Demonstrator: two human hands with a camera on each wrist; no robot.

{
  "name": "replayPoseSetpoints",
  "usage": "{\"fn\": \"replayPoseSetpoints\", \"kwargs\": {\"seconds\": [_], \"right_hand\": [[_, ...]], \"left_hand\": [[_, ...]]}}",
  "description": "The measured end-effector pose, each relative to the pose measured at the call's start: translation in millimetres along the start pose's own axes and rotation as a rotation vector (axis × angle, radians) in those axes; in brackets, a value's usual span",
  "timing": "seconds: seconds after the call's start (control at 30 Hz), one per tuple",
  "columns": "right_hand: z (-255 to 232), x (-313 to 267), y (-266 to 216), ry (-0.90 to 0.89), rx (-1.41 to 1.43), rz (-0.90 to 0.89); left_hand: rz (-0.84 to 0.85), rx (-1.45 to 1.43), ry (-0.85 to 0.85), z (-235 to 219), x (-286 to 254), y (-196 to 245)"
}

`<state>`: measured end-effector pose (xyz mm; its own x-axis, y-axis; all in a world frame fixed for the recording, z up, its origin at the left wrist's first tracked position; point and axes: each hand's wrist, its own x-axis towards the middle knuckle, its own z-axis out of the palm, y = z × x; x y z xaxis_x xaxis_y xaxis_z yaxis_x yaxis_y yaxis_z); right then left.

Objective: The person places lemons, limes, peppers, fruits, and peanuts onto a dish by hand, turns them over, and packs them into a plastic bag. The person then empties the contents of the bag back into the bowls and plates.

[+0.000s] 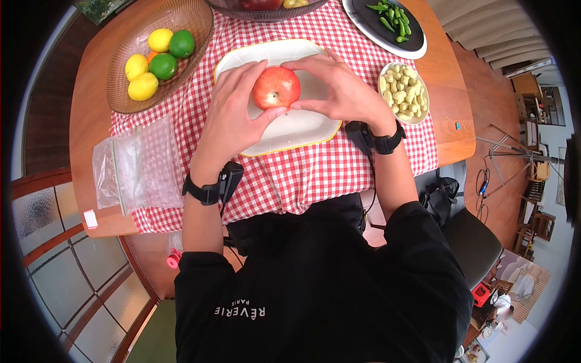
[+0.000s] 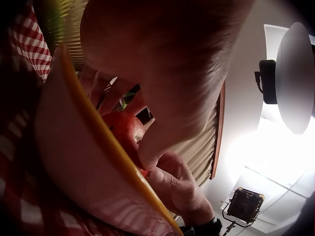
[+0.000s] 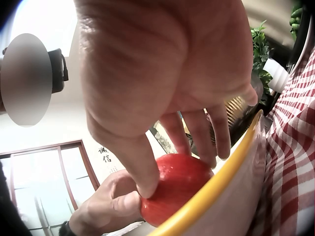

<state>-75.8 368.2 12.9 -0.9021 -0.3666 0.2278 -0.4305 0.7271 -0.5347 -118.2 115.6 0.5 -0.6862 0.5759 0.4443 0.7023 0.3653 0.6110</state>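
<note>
Centrally, the left hand (image 1: 233,104) and right hand (image 1: 346,91), loosely cupped, hold a red fruit (image 1: 276,86) within the yellow-rimmed dish (image 1: 302,130). Even, light pressure from both hands should keep it steady.

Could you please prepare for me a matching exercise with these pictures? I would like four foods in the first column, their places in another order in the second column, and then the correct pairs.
Foods:
1. Round red fruit
2. Slender green peppers
3. Beige unshelled peanuts
4. Yellow oval lemons

Places:
A. In a white bowl
B. In a ribbed brown translucent bowl
C. Between the left hand and the right hand
D. On a round black plate with a white rim

Correct pairs: 1-C, 2-D, 3-A, 4-B
</note>
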Motion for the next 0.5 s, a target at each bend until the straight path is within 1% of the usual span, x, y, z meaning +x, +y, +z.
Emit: {"fn": "replayPoseSetpoints", "kwargs": {"seconds": [0.07,0.2,0.27,0.33,0.37,0.4,0.47,0.5], "right_hand": [[0.1,-0.2,-0.3,-0.009,-0.004,0.011],[-1.7,0.4,-2.7,-0.02,0.0,0.027],[-0.1,1.6,-2.9,-0.016,0.006,0.033],[1.1,1.6,-1.3,-0.01,0.011,0.041],[1.9,1.5,0.3,0.043,0.019,0.001],[2.7,1.6,1.0,0.095,0.027,-0.039],[2.6,2.4,0.0,0.109,0.025,-0.056],[1.9,2.5,-0.5,0.124,0.022,-0.072]], "left_hand": [[-0.099,0.032,-0.102,-0.9,-0.6,-1.8],[-0.068,0.022,-0.112,-1.5,1.4,0.9],[0.1,0.108,-0.051,1.9,1.1,1.7],[0.095,0.049,-0.045,2.0,1.6,2.2],[0.089,-0.008,-0.038,1.9,1.7,2.5],[0.088,-0.008,-0.038,1.9,1.8,2.1],[0.025,-0.019,0.023,1.4,2.4,0.5],[0.025,-0.019,0.024,1.6,1.4,0.1]]}}
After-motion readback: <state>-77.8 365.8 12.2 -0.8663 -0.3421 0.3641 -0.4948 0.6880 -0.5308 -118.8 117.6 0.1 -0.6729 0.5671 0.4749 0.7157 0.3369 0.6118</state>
